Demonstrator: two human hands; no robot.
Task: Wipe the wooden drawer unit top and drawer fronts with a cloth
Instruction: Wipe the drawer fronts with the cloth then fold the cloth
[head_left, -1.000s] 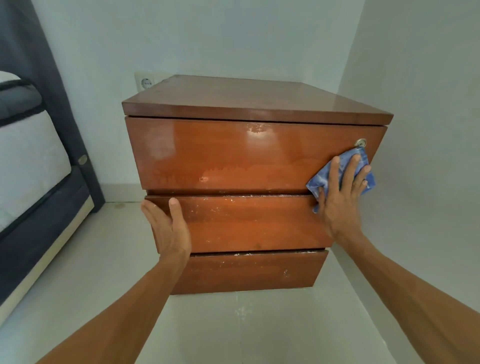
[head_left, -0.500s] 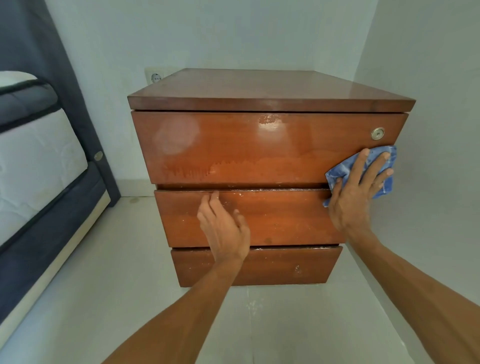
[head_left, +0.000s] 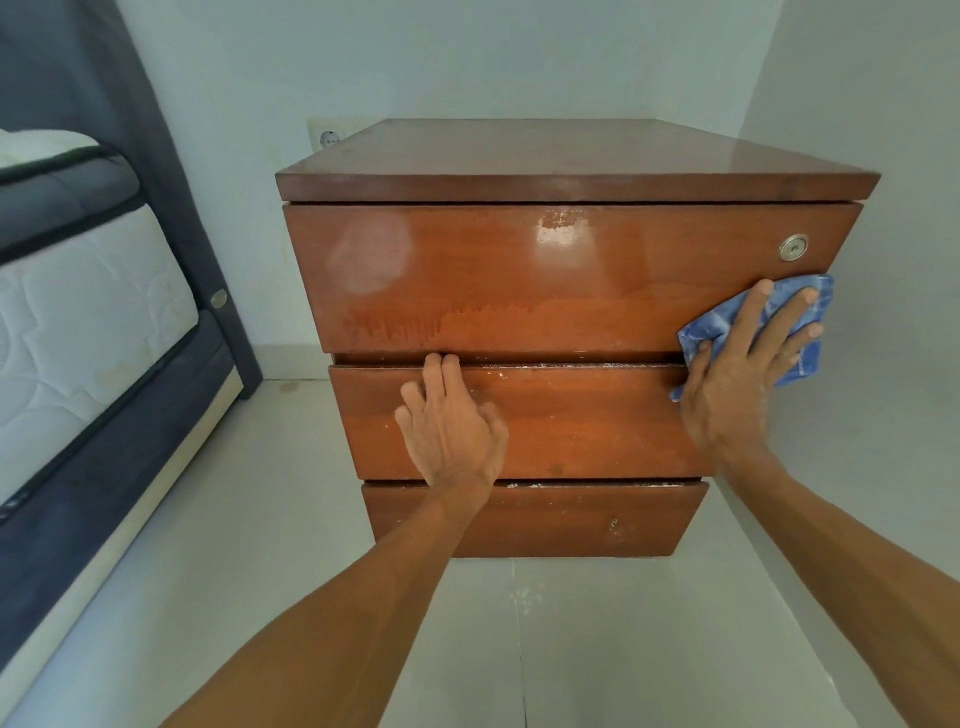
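A glossy brown wooden drawer unit (head_left: 519, 270) with three drawer fronts stands on the floor in a room corner. My right hand (head_left: 737, 374) presses a blue cloth (head_left: 802, 358) flat against the lower right corner of the top drawer front, just below a round metal lock (head_left: 793, 247). My left hand (head_left: 449, 421) lies on the middle drawer front (head_left: 582, 421), its fingertips hooked at the gap along that drawer's upper edge. Wet streaks and smears show on the top front. White specks sit along the drawer edges.
A bed with a white mattress (head_left: 78, 322) and dark frame stands to the left. A wall socket (head_left: 330, 137) sits behind the unit's left rear corner. The white wall (head_left: 857, 130) is close on the right. Pale tiled floor (head_left: 519, 623) lies in front.
My left hand moved from the middle drawer's left end to its centre and reached up to the drawer's top edge. The right hand stays with the cloth at the top drawer's lower right corner.
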